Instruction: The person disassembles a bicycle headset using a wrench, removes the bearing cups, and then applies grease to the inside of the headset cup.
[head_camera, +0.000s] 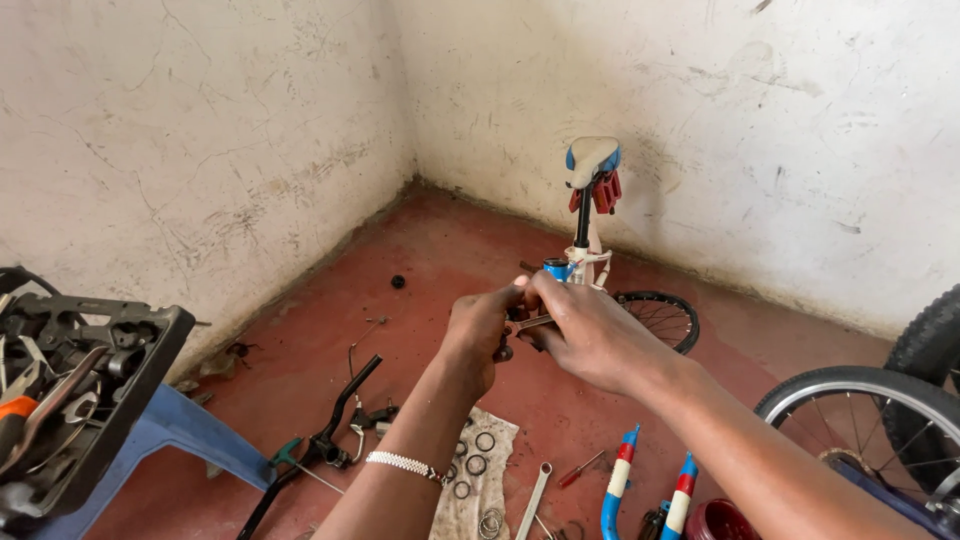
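Head view, A: What were the hands on?
B: Left hand (478, 335) and right hand (590, 335) met mid-frame, both closed around a small metal part (530, 322), fingers pinching it from either side.
A: Where was the part?
B: Held in the air above the red floor (320, 340), in front of the small bike frame (583, 262) and its saddle (592, 160).
A: Step?
B: Looked like fine fitting or turning of the part between the fingers. Couldn't tell which.
A: What would it call for?
B: My read: a steady two-hand pinch and small twists. It was tiny and half hidden.
A: Nearby?
B: Cloth (497, 440) with metal rings (476, 465) below the wrists, a wrench (533, 495) beside it.
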